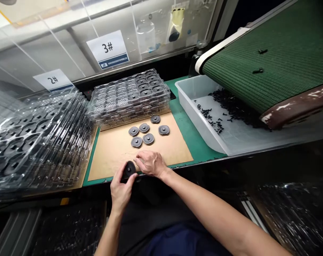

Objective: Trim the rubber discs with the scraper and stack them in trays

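My left hand [121, 188] grips a round black disc [129, 169] by its rim, tilted, its small raised centre facing up. Just to the right, my right hand [152, 163] is closed with its fingertips pinched close to the disc's edge; whether something small is between them I cannot make out. Beyond both hands, several similar dark discs with centre studs [148, 138] lie flat on a brown cardboard sheet [174, 149].
Behind the cardboard stands a stack of clear trays [108, 97], partly filled with discs. Another tall tray stack [44, 142] is at left. On the right, a white bin [201, 124] holds small black parts under a green conveyor belt [273, 46] carrying two pieces.
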`<action>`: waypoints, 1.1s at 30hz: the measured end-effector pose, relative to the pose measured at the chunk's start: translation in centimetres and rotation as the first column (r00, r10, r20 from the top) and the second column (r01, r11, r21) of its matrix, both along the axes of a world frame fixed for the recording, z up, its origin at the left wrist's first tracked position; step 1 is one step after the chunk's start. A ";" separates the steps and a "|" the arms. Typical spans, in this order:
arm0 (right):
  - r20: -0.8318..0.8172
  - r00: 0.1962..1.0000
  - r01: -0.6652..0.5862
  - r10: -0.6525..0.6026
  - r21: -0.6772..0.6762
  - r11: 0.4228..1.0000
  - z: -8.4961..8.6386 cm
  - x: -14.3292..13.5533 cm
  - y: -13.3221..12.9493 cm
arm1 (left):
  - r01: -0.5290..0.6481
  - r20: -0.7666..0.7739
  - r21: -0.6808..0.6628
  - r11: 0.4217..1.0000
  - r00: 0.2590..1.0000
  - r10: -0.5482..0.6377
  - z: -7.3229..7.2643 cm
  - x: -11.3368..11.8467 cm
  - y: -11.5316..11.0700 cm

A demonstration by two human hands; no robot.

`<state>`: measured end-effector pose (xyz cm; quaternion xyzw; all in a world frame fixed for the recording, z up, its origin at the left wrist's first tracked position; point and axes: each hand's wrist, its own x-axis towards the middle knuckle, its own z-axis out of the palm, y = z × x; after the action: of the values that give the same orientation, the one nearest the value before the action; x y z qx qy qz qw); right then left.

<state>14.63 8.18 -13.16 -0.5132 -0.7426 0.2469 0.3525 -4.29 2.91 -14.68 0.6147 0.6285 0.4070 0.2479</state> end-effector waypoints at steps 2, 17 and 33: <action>-0.057 0.996 -0.072 0.070 -0.026 0.997 0.5 0.0 -1.5 | 0.030 0.037 0.001 1.000 0.999 -0.030 0.7 0.4 -2.9; -0.493 0.808 -0.144 -0.322 -0.695 0.705 -0.4 -0.5 -14.2 | 0.265 0.728 -0.342 0.901 0.681 0.075 3.1 2.0 -12.1; -0.415 0.897 -0.267 0.153 -0.233 0.935 6.2 1.5 -12.4 | 0.117 0.811 -0.246 0.962 0.569 0.138 7.0 1.9 -12.0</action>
<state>16.16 -4.22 -6.93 -0.4148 -0.6656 0.4849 0.3869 -2.39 -9.05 -7.63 0.3113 0.4944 0.5566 0.5907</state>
